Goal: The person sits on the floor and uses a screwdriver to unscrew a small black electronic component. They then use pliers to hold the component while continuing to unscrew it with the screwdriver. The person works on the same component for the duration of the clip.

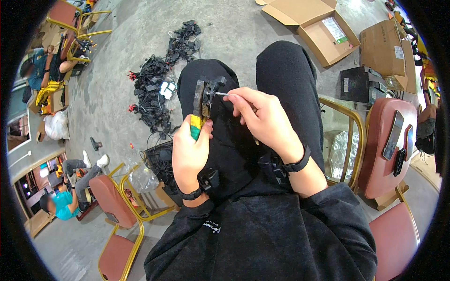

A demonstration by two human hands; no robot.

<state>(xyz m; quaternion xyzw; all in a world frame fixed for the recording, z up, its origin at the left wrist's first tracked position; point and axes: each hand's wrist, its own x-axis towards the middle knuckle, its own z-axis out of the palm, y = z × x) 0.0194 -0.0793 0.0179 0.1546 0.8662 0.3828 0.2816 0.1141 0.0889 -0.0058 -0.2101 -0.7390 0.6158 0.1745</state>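
My left hand [191,149] is closed round the yellow-and-green handle of a tool with dark metal jaws that looks like pliers [198,100], held upright above my left thigh. Against the jaws sits a small black plastic piece [217,84]; whether the jaws clamp it cannot be made out. Between its fingertips my right hand [263,116] pinches a thin grey metal rod [221,93], whose far end meets the black piece. The rest of the rod is hidden in that hand.
A heap of black cables and adapters [154,89] lies on the floor ahead to the left. An open cardboard box [328,40] and a black case [358,84] stand ahead to the right. Beside me are a chair with phones [375,154] and another chair [112,201]. Other people sit at left.
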